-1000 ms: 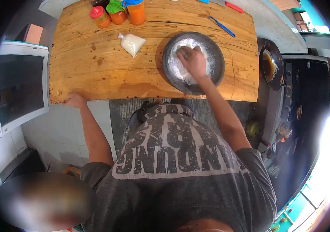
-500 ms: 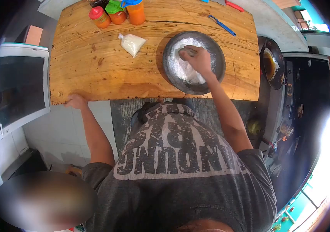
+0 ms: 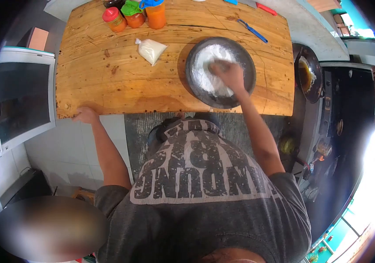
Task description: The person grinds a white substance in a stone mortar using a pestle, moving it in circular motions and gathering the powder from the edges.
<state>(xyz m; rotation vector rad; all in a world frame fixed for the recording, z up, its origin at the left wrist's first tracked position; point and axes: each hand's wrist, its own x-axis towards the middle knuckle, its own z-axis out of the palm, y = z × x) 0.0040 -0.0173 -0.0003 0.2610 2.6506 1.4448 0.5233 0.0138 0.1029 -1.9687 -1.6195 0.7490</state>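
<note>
A round, dark stone mortar [image 3: 249, 76] sits at the right of the wooden table [image 3: 95, 83], with white powder [image 3: 207, 83] spread over its inside. My right hand [image 3: 232, 76] is closed around a grey stone pestle [image 3: 216, 66] in the powder; motion smears both slightly. At the table's near left corner, my left hand [image 3: 86, 115] grips the edge, its fingers partly hidden. A tied plastic bag of pale granules [image 3: 151, 50] lies to the left of the mortar.
Jars with red [image 3: 114, 19], green [image 3: 132, 14] and blue [image 3: 153, 15] lids stand at the far left. A blue peeler [image 3: 253, 31] and a red-handled tool [image 3: 266, 8] lie far right. A wok with brown oil [image 3: 306, 74] stands beside the table's right edge.
My right hand has moved slightly right and toward me inside the mortar with the pestle, shifting the powder. My left hand stays on the table edge.
</note>
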